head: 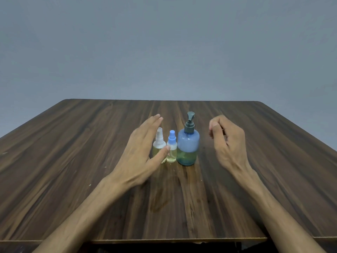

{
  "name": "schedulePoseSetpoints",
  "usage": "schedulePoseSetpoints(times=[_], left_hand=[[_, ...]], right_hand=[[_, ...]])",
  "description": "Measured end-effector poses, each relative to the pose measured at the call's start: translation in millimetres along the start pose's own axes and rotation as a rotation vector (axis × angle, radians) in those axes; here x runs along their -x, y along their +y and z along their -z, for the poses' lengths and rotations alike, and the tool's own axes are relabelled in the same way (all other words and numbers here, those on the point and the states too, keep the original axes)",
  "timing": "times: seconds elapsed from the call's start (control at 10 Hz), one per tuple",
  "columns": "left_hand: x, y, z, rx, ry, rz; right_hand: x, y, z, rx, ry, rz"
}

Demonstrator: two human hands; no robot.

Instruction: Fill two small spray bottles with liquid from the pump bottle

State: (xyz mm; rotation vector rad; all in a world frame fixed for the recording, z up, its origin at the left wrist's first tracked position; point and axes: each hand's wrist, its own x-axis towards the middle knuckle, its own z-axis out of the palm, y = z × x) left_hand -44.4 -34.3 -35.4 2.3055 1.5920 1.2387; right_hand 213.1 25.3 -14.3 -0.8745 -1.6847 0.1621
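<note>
Dim, even, cool light with no clear source. Shadows on the counter [91, 161] are soft and faint, and a dull sheen lies at 6 o'clock of the bottles [175, 148]. The left hand [140, 156] and right hand [228, 143] are slightly motion-blurred. Wide-angle distortion splays the counter edges toward 4 and 8 o'clock.

Dark brown wood-grain counter [73, 161]; blue pump bottle [187, 145] with grey-blue pump; clear spray bottle [159, 143], white cap; another [171, 152], blue cap; grey wall [164, 42].
</note>
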Motion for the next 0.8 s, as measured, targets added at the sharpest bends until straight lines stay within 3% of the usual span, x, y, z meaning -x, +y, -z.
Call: schedulePoseSetpoints(times=[0.1, 0.2, 0.4, 0.7, 0.8], left_hand=[[-13, 12, 3, -0.144, -0.05, -0.039], [-20, 18, 5, -0.248, -0.155, -0.019], [-17, 18, -1, -0.343, -0.222, -0.005], [-21, 21, -2, -0.365, -0.254, 0.001], [-27, 27, 5, -0.302, -0.198, -0.018]], right_hand=[[-11, -11, -3, 0.024, 0.069, 0.043], [-21, -22, -4, 0.082, -0.008, 0.088], [-21, -28, -13, 0.291, -0.375, 0.145], [-21, -31, -13, 0.297, -0.418, 0.105], [-26, -37, -10, 0.264, -0.388, 0.125]])
